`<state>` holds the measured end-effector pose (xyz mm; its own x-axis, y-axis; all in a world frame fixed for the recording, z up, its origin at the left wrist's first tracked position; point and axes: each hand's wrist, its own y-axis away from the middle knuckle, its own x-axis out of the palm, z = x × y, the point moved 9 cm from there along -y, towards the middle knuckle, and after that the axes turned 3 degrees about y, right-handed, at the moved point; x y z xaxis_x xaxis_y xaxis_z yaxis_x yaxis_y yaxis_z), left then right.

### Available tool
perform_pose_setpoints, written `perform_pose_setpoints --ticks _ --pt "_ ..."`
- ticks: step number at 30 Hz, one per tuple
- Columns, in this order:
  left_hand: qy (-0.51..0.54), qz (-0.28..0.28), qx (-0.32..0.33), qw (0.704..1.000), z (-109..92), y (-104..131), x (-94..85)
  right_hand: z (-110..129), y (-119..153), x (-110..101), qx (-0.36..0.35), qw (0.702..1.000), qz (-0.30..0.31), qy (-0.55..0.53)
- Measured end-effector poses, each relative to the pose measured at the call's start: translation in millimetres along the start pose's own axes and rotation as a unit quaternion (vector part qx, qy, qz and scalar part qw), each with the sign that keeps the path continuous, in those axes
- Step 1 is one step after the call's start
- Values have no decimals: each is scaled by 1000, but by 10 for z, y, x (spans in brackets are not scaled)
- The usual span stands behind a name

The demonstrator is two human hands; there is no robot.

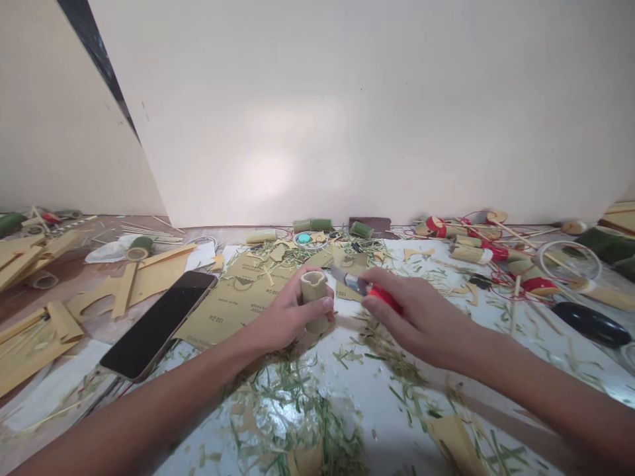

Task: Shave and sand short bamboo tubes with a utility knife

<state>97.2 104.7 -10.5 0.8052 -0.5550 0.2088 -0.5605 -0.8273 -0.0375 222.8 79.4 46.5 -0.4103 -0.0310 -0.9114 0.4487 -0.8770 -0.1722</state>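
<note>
My left hand is wrapped round a short bamboo tube, which stands roughly upright with its notched open rim facing up. In my right hand is a knife with a red handle. Its grey blade points left toward the tube's rim, with a small gap between them. Beneath both hands lie green and pale bamboo shavings on a white sheet. Sheets of brown sandpaper, printed side up, lie just behind and left of my left hand.
A smartphone lies at left beside cut card pieces. Along the back wall are several bamboo pieces. At right are red-wrapped bamboo pieces with strings, a clear tape roll and a black oval object.
</note>
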Motion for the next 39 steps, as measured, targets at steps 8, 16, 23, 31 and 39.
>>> perform_pose_setpoints --ticks 8,16,23,31,39 --pt "-33 -6 -1 999 6 36 68 162 52 295 -11 998 41 47" --pt "-60 -20 13 998 -22 35 52 195 67 265 -27 998 29 57" --pt "-50 -45 -5 998 -65 87 95 256 53 242 -29 997 15 64" --pt "-39 -87 48 994 -134 101 84 -70 -31 -12 90 993 -79 -16" --pt "-13 -45 34 998 -79 57 69 194 30 215 35 975 84 -205"
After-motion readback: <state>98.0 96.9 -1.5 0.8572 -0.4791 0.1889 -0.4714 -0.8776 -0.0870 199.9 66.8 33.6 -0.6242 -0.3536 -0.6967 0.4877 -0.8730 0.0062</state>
